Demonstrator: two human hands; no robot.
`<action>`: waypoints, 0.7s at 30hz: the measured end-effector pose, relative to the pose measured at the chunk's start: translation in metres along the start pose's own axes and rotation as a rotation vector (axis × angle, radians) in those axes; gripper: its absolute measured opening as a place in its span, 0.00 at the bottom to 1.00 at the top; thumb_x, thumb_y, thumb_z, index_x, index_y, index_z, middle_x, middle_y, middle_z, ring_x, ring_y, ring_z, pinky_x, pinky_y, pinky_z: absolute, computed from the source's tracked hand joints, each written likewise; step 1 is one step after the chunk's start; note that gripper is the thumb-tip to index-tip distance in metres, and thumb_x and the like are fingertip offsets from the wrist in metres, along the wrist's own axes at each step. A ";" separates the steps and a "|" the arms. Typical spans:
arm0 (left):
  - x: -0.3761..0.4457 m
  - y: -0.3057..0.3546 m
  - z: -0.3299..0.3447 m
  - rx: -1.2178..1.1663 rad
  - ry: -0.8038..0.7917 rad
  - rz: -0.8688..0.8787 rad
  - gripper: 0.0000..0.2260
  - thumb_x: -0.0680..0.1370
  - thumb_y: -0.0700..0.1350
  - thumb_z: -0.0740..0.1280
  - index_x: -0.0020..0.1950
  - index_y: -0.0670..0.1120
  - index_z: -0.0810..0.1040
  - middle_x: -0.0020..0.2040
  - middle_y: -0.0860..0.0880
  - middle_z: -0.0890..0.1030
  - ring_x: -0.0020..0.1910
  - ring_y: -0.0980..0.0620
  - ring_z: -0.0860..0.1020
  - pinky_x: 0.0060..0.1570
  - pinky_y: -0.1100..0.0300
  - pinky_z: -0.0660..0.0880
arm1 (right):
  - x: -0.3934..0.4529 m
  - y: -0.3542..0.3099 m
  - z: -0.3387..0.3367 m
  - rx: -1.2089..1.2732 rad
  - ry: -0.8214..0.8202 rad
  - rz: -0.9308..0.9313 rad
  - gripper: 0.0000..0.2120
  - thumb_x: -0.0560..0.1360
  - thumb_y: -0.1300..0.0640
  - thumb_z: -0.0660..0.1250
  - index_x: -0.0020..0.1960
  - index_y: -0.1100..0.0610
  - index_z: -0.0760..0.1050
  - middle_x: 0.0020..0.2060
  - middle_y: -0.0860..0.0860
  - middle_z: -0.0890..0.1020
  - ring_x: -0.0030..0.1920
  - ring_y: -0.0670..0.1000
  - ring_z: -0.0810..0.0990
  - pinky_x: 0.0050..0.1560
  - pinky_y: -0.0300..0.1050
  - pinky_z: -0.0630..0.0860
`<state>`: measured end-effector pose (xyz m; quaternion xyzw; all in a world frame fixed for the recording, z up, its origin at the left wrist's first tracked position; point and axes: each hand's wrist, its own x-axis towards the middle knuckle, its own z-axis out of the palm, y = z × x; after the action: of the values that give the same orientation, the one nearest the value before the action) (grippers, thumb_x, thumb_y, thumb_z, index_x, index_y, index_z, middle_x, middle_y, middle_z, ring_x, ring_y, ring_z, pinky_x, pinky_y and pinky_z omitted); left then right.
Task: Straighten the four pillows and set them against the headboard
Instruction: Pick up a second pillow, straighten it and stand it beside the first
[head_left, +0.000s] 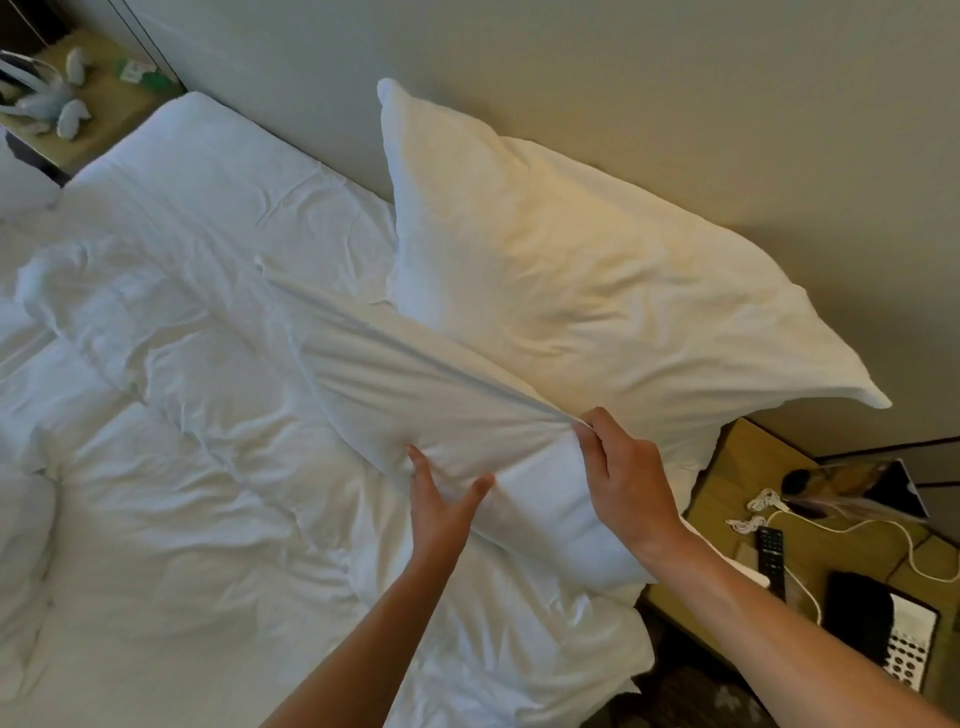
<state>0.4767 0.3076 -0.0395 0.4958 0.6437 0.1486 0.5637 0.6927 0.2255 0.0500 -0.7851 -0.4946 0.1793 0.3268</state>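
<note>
Your right hand (621, 470) comes in from five o'clock with the forearm bare, its fingers curled over and pinching a bunched fold at the upper edge of the near pillow (415, 395). Your left hand (441, 506) reaches up from six o'clock, thumb and fingers spread and fairly straight, pressing flat on the pillow's side just at nine o'clock of the right hand; it grips nothing.

The near pillow lies at the centre of the view, running long from ten o'clock down to four o'clock across the bed, its cover pulled into tight creases that fan out from your right-hand pinch. Its lower corner hangs toward the bedside table (748, 467). Behind it, at one o'clock, a second pillow (597, 270) leans upright against the wall (675, 78), its corners pointed and its face softly dented. Whether a separate headboard stands there, you cannot tell from this view.

All the bedding is white cotton-like cloth, matte and heavily wrinkled; the duvet (182, 467) spreads in rumpled folds from nine to six o'clock. The table at four o'clock is pale wood and carries a black remote (770, 553), a white cable (857, 527) and a dark phone with keypad (883, 631). At eleven o'clock a second table (111, 85) holds small pale blue objects (62, 109).
</note>
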 end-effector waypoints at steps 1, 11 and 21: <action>0.003 0.005 0.004 0.031 -0.009 0.011 0.57 0.65 0.67 0.76 0.82 0.62 0.41 0.81 0.50 0.60 0.78 0.47 0.63 0.75 0.45 0.66 | 0.004 0.003 -0.006 -0.005 0.016 0.008 0.13 0.87 0.46 0.55 0.48 0.49 0.68 0.24 0.48 0.69 0.23 0.50 0.70 0.25 0.49 0.66; 0.082 0.087 0.079 0.196 -0.076 0.027 0.58 0.68 0.67 0.75 0.82 0.57 0.37 0.76 0.29 0.62 0.71 0.35 0.71 0.67 0.48 0.71 | 0.097 0.034 -0.051 -0.228 0.087 0.083 0.16 0.88 0.48 0.56 0.45 0.54 0.70 0.27 0.48 0.73 0.27 0.50 0.72 0.28 0.50 0.65; 0.070 0.064 0.074 0.244 -0.075 0.029 0.56 0.69 0.66 0.75 0.83 0.55 0.39 0.78 0.34 0.61 0.75 0.36 0.67 0.69 0.47 0.71 | 0.073 0.058 -0.050 -0.434 -0.072 0.040 0.14 0.86 0.42 0.57 0.48 0.50 0.70 0.28 0.46 0.73 0.27 0.51 0.72 0.26 0.46 0.64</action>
<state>0.5801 0.3668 -0.0560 0.5752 0.6282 0.0585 0.5207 0.7939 0.2571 0.0498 -0.8398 -0.5172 0.1031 0.1287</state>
